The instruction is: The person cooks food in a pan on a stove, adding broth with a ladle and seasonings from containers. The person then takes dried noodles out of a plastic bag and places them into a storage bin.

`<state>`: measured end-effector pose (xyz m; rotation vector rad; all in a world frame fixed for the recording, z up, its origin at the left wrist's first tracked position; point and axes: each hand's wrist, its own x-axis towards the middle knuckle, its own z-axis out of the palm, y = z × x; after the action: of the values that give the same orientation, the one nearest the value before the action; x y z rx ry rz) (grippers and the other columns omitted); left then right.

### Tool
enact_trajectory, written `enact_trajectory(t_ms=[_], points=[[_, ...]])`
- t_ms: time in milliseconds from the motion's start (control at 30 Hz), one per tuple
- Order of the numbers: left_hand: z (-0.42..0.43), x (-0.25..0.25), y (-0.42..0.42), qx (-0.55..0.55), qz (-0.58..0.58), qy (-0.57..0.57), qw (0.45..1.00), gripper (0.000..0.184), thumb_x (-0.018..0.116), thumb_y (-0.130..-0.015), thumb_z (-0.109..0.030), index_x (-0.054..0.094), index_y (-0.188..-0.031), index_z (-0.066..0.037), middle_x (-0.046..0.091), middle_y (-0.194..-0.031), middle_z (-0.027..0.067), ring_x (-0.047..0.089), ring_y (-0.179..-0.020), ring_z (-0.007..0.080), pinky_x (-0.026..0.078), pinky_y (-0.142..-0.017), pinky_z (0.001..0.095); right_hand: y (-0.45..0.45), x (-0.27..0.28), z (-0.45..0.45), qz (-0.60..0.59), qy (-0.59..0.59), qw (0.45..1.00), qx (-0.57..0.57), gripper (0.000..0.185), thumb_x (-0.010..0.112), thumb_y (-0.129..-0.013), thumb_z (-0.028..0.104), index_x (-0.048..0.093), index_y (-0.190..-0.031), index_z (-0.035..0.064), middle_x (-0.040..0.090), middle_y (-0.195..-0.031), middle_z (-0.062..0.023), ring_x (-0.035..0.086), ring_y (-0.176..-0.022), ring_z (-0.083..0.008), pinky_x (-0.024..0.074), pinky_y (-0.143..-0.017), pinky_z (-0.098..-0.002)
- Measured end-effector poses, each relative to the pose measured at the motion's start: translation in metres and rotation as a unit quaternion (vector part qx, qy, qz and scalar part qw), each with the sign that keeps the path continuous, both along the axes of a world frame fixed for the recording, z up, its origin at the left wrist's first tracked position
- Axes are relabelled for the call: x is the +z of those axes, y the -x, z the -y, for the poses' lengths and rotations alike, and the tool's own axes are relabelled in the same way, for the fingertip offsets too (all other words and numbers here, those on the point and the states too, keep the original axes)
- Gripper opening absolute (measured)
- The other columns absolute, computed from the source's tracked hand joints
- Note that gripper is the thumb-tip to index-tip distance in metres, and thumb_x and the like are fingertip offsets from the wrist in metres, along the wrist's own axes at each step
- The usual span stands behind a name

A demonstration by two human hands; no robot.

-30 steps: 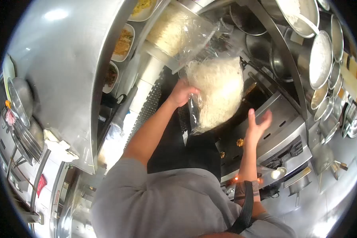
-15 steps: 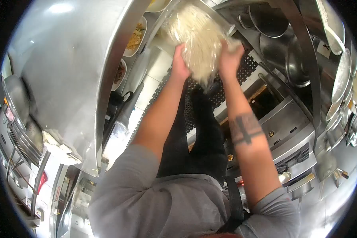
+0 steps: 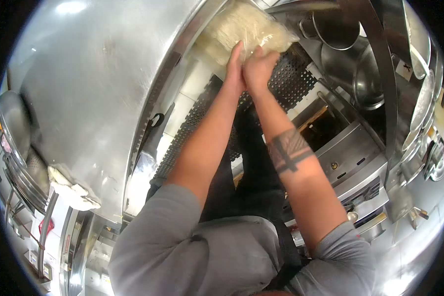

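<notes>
A clear plastic bag of pale, noodle-like strands (image 3: 241, 27) is at the top of the head view, its near end toward me. My left hand (image 3: 235, 69) grips the bag's gathered near end, fingers pointing away from me. Right beside it, my right hand (image 3: 259, 69) is closed on the same end of the plastic, the two hands touching or nearly so. The bag's far edge runs out of the view, and the plastic between my fingers is mostly hidden.
A large steel surface (image 3: 93, 89) fills the left, with a white cloth (image 3: 71, 190) at its corner. Black perforated matting (image 3: 291, 81) covers the floor. Steel pans (image 3: 367, 74) hang or stand at right, above a stove front (image 3: 348, 153).
My hands have come together from the bag's two sides to its near end. The bag has shifted away from me and lies wider. The bowls at left are now hidden behind the steel surface.
</notes>
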<state>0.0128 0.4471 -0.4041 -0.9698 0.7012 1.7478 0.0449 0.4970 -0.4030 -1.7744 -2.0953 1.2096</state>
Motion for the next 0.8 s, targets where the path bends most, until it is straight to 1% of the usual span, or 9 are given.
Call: enact_trajectory(t_ms=[167,300,367,500,567,633,700,767,800], points=[[0.013,-0.02,0.006,-0.139,-0.14,0.033,0.98,0.057,0.059,-0.094,-0.048,0.053,-0.133,-0.008,0.06,-0.125,0.0104,0.058,-0.114,0.028,0.047,-0.097,0.0423,0.002,0.016,-0.041,0.129,0.142,0.968,0.159,0.035,0.052,-0.097,0.022,0.049,-0.115,-0.0079,0.063,-0.107,-0.034,0.064,-0.1,-0.043,0.0478,-0.088,-0.0436],[0.028,-0.023,0.021,-0.006,-0.109,-0.047,0.993,0.074,0.057,-0.092,-0.06,0.043,-0.143,-0.008,0.053,-0.139,0.0137,0.053,-0.123,0.0326,0.045,-0.098,0.0486,-0.035,0.011,-0.042,-0.071,0.213,0.974,0.007,0.027,0.053,-0.095,0.017,0.065,-0.102,-0.0059,0.068,-0.1,-0.0251,0.067,-0.094,-0.0343,0.0497,-0.082,-0.041],[0.033,-0.025,0.019,-0.028,-0.086,-0.087,0.992,0.08,0.052,-0.093,-0.064,0.037,-0.147,-0.007,0.049,-0.144,0.0152,0.05,-0.126,0.034,0.043,-0.101,0.0491,-0.042,0.01,-0.029,-0.111,0.225,0.968,0.025,0.022,0.055,-0.098,0.015,0.064,-0.106,-0.0024,0.063,-0.081,-0.0062,0.054,-0.069,-0.0113,0.0444,-0.062,-0.0269],[0.035,-0.015,-0.003,-0.116,-0.132,0.068,0.982,0.088,0.052,-0.089,-0.07,0.036,-0.147,-0.005,0.051,-0.14,0.0129,0.055,-0.12,0.0326,0.045,-0.099,0.0475,-0.017,-0.016,-0.026,-0.047,0.151,0.985,0.072,0.024,0.054,-0.099,0.017,0.065,-0.103,-0.0031,0.062,-0.079,-0.0054,0.054,-0.068,-0.0114,0.0448,-0.06,-0.0287],[0.056,-0.045,-0.002,-0.089,-0.207,0.108,0.968,0.095,0.053,-0.087,-0.073,0.032,-0.148,-0.003,0.048,-0.141,0.0131,0.056,-0.115,0.0296,0.049,-0.091,0.045,-0.009,0.002,-0.029,-0.134,0.266,0.954,-0.033,0.027,0.052,-0.097,0.019,0.065,-0.096,-0.0042,0.064,-0.077,-0.0103,0.059,-0.071,-0.0176,0.0477,-0.067,-0.0348],[0.056,-0.038,0.002,-0.077,-0.15,0.072,0.983,0.088,0.052,-0.09,-0.069,0.038,-0.143,0.0,0.056,-0.127,0.0147,0.06,-0.106,0.0259,0.051,-0.084,0.0426,-0.016,0.015,-0.036,-0.124,0.283,0.951,-0.016,0.029,0.053,-0.098,0.022,0.064,-0.097,-0.0046,0.061,-0.073,-0.0084,0.055,-0.067,-0.0163,0.0462,-0.063,-0.0354],[0.043,-0.022,0.007,-0.124,-0.168,-0.034,0.978,0.072,0.046,-0.099,-0.058,0.043,-0.137,0.003,0.058,-0.124,0.0206,0.058,-0.114,0.0304,0.044,-0.099,0.046,-0.024,0.018,-0.028,-0.054,0.267,0.962,0.012,0.028,0.054,-0.096,0.021,0.063,-0.098,-0.0049,0.064,-0.074,-0.0133,0.06,-0.068,-0.0229,0.0478,-0.064,-0.0388],[0.023,-0.015,-0.009,-0.127,-0.163,0.0,0.978,0.065,0.047,-0.1,-0.053,0.047,-0.131,0.004,0.06,-0.116,0.0181,0.06,-0.108,0.0286,0.047,-0.094,0.0446,-0.02,0.009,-0.008,-0.027,0.051,0.992,0.108,0.026,0.055,-0.093,0.019,0.063,-0.096,-0.0056,0.067,-0.079,-0.0217,0.065,-0.074,-0.0336,0.0497,-0.068,-0.0433],[0.02,-0.017,-0.019,-0.129,-0.153,0.037,0.979,0.058,0.048,-0.101,-0.049,0.052,-0.125,0.004,0.062,-0.108,0.0157,0.062,-0.102,0.0269,0.05,-0.089,0.0433,-0.006,0.02,-0.01,0.012,0.049,0.992,0.118,0.025,0.056,-0.09,0.017,0.064,-0.096,-0.0056,0.066,-0.086,-0.0283,0.066,-0.081,-0.0412,0.0505,-0.074,-0.0467]])
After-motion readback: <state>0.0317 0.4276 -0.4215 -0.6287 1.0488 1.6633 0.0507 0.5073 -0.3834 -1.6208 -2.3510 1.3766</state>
